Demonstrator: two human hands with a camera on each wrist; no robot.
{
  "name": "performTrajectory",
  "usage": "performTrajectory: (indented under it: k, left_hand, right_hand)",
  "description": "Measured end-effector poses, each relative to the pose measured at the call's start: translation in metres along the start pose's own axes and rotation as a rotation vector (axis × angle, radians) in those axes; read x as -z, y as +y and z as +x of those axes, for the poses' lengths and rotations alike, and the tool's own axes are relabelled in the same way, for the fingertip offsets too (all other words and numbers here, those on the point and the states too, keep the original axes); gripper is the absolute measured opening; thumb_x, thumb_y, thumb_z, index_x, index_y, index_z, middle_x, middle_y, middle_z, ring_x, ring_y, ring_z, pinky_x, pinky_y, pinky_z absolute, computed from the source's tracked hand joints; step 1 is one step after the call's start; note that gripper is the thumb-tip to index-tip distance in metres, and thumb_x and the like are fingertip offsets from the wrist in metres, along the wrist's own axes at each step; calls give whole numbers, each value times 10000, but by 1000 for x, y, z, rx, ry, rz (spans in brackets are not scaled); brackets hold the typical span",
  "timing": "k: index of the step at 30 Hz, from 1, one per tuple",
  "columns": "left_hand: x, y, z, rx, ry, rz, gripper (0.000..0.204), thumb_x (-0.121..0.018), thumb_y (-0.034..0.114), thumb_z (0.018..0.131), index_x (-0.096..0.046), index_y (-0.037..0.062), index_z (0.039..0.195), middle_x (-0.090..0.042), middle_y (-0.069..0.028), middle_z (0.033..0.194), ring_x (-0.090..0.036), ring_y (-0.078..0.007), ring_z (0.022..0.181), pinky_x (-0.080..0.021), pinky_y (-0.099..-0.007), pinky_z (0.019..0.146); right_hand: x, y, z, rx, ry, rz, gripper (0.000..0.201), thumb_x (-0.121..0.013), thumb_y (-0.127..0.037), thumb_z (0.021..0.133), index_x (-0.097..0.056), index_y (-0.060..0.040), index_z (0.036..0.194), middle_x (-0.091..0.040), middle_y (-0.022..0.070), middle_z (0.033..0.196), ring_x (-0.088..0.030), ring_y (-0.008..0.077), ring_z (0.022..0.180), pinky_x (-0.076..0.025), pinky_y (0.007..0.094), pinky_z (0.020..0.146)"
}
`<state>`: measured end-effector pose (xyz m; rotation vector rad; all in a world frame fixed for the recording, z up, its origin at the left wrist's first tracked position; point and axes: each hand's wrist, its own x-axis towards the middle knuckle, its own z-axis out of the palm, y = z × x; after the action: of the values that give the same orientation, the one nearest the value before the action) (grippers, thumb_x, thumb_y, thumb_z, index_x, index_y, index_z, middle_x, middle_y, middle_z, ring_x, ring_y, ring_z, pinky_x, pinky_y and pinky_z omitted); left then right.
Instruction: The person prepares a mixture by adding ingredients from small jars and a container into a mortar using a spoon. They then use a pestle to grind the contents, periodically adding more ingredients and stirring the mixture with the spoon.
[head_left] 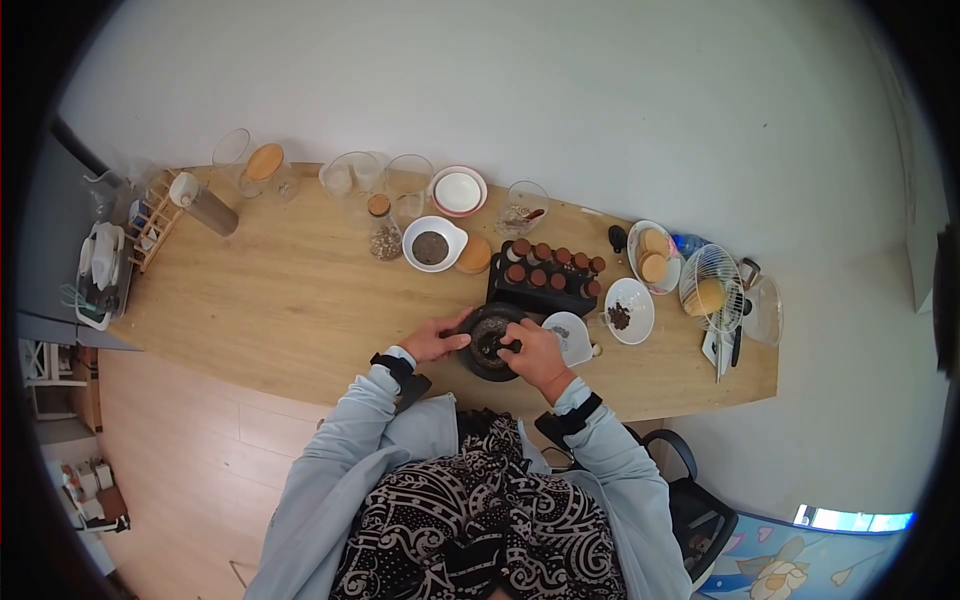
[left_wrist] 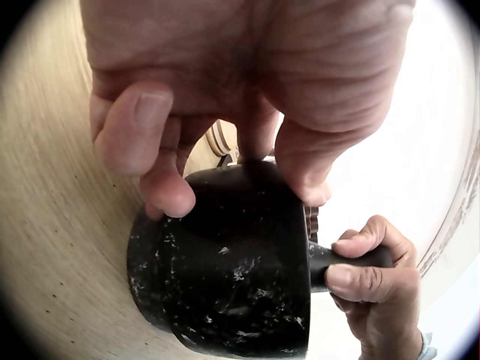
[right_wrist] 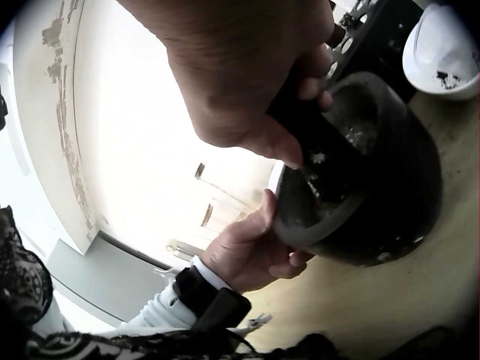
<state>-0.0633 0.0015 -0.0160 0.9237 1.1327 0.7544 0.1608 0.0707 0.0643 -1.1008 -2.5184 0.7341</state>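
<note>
A black stone mortar [left_wrist: 232, 262] with pale specks stands near the front edge of the wooden table. My left hand [head_left: 432, 340] holds it from the left, thumb at the rim and fingers against the outer wall. The dark pestle [left_wrist: 321, 264] leans inside the bowl, its handle gripped by my right hand [head_left: 537, 357]. Ground, greyish bits show around the pestle's lower end, which is partly hidden in the mortar. Just right of the mortar sits a small white bowl [head_left: 580, 345] with a little dark material in it.
Behind the mortar is a black rack [head_left: 520, 293] of brown-capped jars. A white bowl of dark pieces [head_left: 640, 325] lies further right, near a wire basket [head_left: 712, 290] and a knife [head_left: 737, 347]. Glass containers, a corked flask [head_left: 384, 240] and a spouted bowl [head_left: 455, 238] line the back.
</note>
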Motion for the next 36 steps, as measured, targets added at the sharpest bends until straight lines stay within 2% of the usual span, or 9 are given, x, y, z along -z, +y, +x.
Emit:
performTrajectory:
  k: [5,7,11,14,16,19,25,31,36]
  left_hand:
    - [0,2,1,-8,7,18,673,-636,377,901,-329,234,1482,-544,37,767,-466,-65,591,-404,-228,520]
    - [-3,0,-4,2,10,15,672,-634,380,902,-328,234,1482,-549,38,769,-466,-67,588,-404,-228,519]
    - [-1,0,-1,-10,9,-2,677,-635,386,900,-324,242,1484,-547,41,766,-465,-67,586,-404,-224,520]
    - [-1,-3,3,0,3,6,676,-631,389,902,-320,246,1485,-540,41,761,-464,-67,583,-403,-224,520]
    - [0,-5,1,6,1,18,675,-629,391,903,-318,248,1485,-537,41,759,-463,-68,582,-402,-224,518]
    - [-2,-2,2,-10,-2,8,677,-625,400,903,-316,246,1486,-534,37,756,-461,-68,577,-395,-225,509]
    - [-1,-2,0,-21,-11,19,683,-621,403,905,-304,247,1490,-527,33,752,-460,-70,576,-389,-227,497]
    - [-2,-2,1,-16,15,48,690,-622,403,904,-304,228,1491,-529,34,760,-456,-72,571,-387,-230,494]
    - [-1,-4,2,-13,-11,-11,691,-627,396,902,-309,224,1490,-528,35,752,-457,-71,572,-391,-232,499]
  right_hand:
    - [8,2,0,-100,-34,10,207,-765,-155,638,-626,-116,787,-600,88,821,-604,326,696,-466,416,595]
    - [1,3,-3,-66,137,-59,226,-764,-186,643,-616,-115,798,-582,86,793,-612,330,711,-481,442,622]
    - [-8,5,-4,-23,156,22,228,-763,-179,639,-617,-120,803,-581,87,796,-612,327,709,-488,445,637]
    - [-3,9,-8,23,94,95,194,-763,-155,637,-631,-116,773,-588,77,792,-600,313,695,-465,415,606]
    - [12,11,-5,-89,-96,59,207,-767,-150,621,-636,-119,779,-582,80,786,-603,317,702,-471,409,614]
    - [3,4,-2,-27,101,-26,238,-773,-150,602,-636,-104,790,-582,94,772,-605,318,705,-476,405,627]
    - [8,11,-3,32,-82,57,226,-762,-150,618,-620,-108,788,-572,96,773,-602,308,685,-479,413,621]
    - [-3,-7,4,-14,61,-32,239,-775,-153,612,-627,-95,791,-589,107,767,-611,320,695,-485,411,626]
    - [10,1,1,-30,-52,-25,233,-774,-153,614,-626,-95,784,-597,106,772,-613,325,694,-486,412,615]
